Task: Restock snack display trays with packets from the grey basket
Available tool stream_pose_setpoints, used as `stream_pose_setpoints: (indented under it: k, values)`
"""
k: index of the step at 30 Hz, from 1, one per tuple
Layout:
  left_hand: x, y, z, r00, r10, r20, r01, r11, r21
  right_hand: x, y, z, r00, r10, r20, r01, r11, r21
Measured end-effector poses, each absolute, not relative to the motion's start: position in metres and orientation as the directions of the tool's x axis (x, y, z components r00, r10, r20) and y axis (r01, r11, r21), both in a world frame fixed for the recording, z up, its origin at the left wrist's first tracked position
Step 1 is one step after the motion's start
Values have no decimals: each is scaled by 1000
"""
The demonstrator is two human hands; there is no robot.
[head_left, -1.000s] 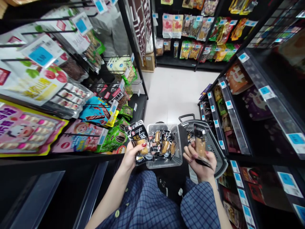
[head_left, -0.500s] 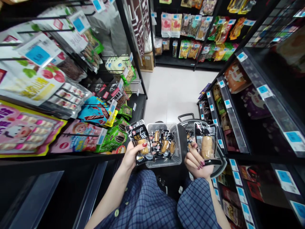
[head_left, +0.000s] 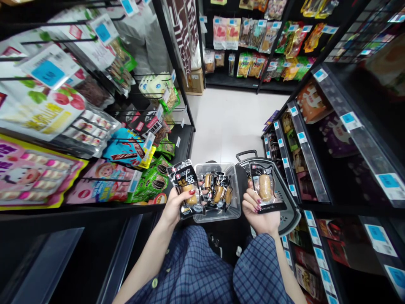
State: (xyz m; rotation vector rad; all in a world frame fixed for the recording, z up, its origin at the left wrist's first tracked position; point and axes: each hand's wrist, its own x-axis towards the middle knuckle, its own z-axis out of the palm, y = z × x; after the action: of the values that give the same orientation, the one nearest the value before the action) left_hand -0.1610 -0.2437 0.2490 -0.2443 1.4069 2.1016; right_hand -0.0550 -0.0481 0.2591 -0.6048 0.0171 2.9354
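Observation:
My left hand (head_left: 173,207) is closed around a black-and-clear snack packet (head_left: 189,185), thumb across its front; a tan, sausage-like piece shows through the film. Just right of it is a clear plastic bin (head_left: 236,207) with several like packets (head_left: 220,192) inside. Fingers of my right hand (head_left: 259,217) are curled on the left side of another such snack packet (head_left: 265,188), its plump tan piece facing up. That packet is above a dark grey shopping basket (head_left: 295,217) and hides part of it.
At left, bagged snacks (head_left: 136,147) hang on hooks with price tags. Black shelves (head_left: 357,135) with tagged edges run along the right. Pale floor (head_left: 228,122) leads to a rack of hanging packets (head_left: 253,63); a cardboard box (head_left: 194,82) stands beside it.
My right hand and its packet have shifted slightly left, uncovering more of the basket. The left hand keeps its packet in nearly the same place.

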Motion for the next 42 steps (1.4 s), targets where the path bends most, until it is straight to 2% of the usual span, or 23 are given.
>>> stream_pose_setpoints:
  k: [10,27,32,38,42]
  values:
    - [-160,-245,249,-801,375,-466,-575,-265,774,-55,-48,257,-913,147,-382,-144,-989,-38]
    - [-159,-245,250,-798,373,-474,-578,-248,777,-55,-49,259,-904,193,-381,-98,-962,-253]
    - [-159,-245,249,-795,382,-471,-582,-260,771,-54,-49,259,-916,185,-356,-108,-968,-224]
    - [-158,-246,248,-794,391,-466,-583,-270,766,-54,-49,258,-910,175,-375,-173,-984,-39]
    - [-158,-246,250,-794,385,-470,-582,-259,771,-55,-49,258,-915,160,-369,-176,-984,9]
